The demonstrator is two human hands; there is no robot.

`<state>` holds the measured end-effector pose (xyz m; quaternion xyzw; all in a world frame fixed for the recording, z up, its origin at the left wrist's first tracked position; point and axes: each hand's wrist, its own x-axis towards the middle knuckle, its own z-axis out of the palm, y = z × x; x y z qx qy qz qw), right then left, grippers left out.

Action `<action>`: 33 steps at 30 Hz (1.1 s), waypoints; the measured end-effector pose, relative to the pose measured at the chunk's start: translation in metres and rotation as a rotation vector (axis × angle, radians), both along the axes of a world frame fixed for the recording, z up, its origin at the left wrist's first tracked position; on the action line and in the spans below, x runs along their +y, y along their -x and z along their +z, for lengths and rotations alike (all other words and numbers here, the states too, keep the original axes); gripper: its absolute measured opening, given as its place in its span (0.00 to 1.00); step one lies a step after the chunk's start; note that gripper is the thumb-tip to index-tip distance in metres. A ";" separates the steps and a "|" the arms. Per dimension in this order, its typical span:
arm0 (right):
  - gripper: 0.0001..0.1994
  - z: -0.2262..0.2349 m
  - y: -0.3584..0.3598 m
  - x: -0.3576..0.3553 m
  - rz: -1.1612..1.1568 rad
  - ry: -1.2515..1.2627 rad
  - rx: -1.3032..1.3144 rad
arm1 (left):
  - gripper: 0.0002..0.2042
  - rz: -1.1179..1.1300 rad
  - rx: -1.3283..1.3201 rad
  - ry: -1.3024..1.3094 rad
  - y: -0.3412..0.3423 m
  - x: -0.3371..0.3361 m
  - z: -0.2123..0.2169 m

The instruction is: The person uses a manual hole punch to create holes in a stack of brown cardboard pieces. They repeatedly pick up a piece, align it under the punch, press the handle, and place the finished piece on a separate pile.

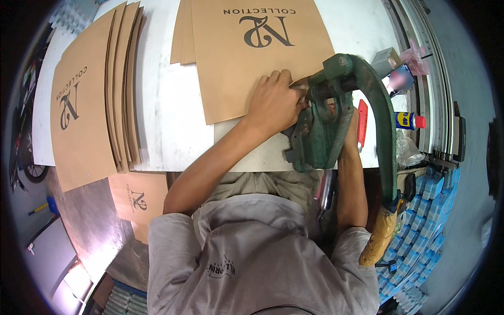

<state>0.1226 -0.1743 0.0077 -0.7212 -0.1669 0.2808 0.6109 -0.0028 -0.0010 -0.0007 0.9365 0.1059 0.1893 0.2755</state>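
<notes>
One brown sheet (226,63), hands (275,100) at edge

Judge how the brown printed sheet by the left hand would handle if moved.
The brown sheet is probably light, since its edge looks thin. It may be fairly stiff, lying flat without obvious creases. Pushed, it might slide easily across the smooth-looking white table.

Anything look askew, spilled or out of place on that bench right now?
Mildly: the left stack is unevenly fanned, its near end jutting past the table's edge, so it looks askew. No spill shows around the green press.
</notes>
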 end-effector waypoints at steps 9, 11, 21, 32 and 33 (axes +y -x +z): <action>0.09 0.146 -0.003 -0.034 0.104 0.413 -0.573 | 0.11 -0.001 0.053 -0.045 -0.005 0.002 0.004; 0.25 0.191 0.017 -0.072 0.201 -0.177 -0.778 | 0.13 0.013 0.081 -0.025 -0.001 0.004 0.007; 0.38 0.153 0.087 -0.071 0.777 0.175 -1.030 | 0.12 -0.069 0.044 -0.110 0.006 0.005 0.004; 0.09 -0.017 -0.033 -0.117 0.162 0.604 -0.802 | 0.20 -0.072 0.005 -0.559 0.017 0.029 -0.025; 0.08 -0.034 -0.032 -0.121 0.180 0.614 -0.867 | 0.21 -0.040 0.026 -0.523 0.032 0.028 -0.026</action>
